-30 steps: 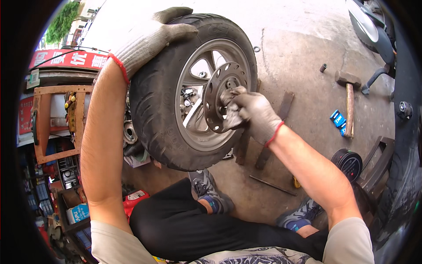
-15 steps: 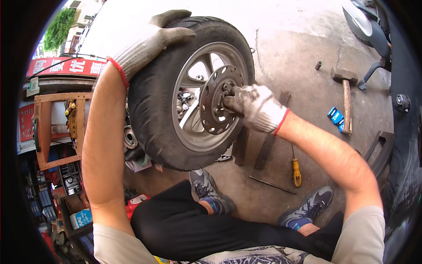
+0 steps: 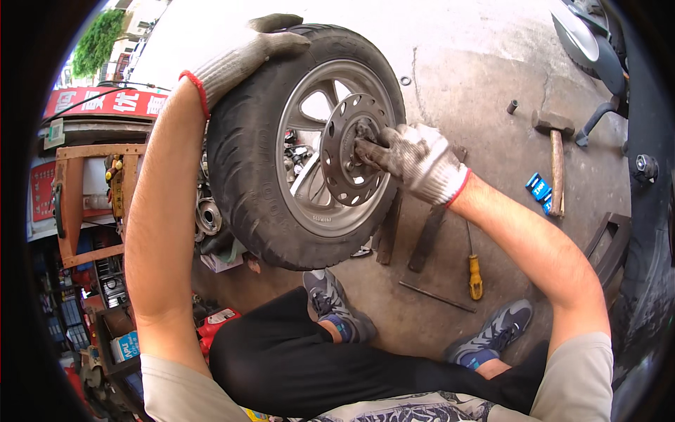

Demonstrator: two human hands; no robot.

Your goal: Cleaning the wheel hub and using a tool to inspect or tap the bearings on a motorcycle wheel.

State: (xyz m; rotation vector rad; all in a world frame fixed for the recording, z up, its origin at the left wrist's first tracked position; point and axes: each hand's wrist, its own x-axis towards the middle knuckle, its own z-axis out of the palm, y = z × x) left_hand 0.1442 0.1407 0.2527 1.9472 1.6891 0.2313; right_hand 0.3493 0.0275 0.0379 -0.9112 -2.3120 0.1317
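One black-tyred, silver-spoked metal wheel (image 3: 242, 176) tilts over the grey concrete floor (image 3: 474, 116); the pale-gloved left hand (image 3: 242, 58) lies spread against it, while the pale-gloved right hand (image 3: 422, 162) reaches the dark perforated metal disc (image 3: 337, 158) (grip: cannot tell) — apparently hub work, next calling for steady support.

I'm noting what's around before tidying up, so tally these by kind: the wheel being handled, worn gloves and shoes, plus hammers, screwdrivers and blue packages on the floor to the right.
Wheel: 1
Gloves: 2
Shoes: 2
Hammer: 1
Screwdriver: 1
Blue packages: 2
Total: 9
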